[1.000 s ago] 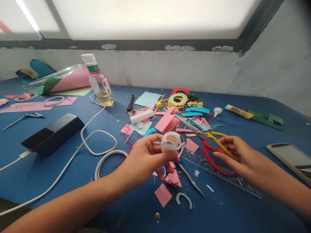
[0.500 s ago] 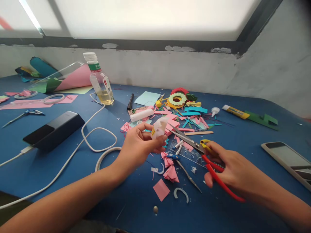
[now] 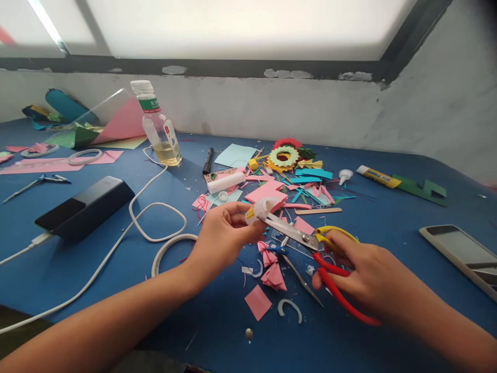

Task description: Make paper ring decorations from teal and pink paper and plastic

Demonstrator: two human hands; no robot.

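Observation:
My left hand (image 3: pixel 227 228) pinches a small translucent white plastic piece (image 3: pixel 261 208) with a yellow label on its side; its exact kind is unclear. My right hand (image 3: pixel 357 267) has its fingers through the handles of a pair of scissors (image 3: pixel 310 241), one loop yellow and one red. The scissor blades reach left to the white piece, with their tips at its lower edge. Below the hands lie folded pink paper pieces (image 3: pixel 274 277), a blue-handled compass (image 3: pixel 301 277), a pink paper square (image 3: pixel 258 302) and a curved white offcut (image 3: pixel 290 309).
Paper scraps (image 3: pixel 267 190) are heaped behind the hands, beside a wooden stick (image 3: pixel 318 211). A tilted-looking bottle (image 3: pixel 161 129), a white cable (image 3: pixel 134 207) and a black power bank (image 3: pixel 85 207) are on the left. A glue tube (image 3: pixel 377 176) and a phone (image 3: pixel 462 254) are on the right.
The scissors have moved left and their blades have closed up to the white piece. My left hand has lowered and turned the piece slightly.

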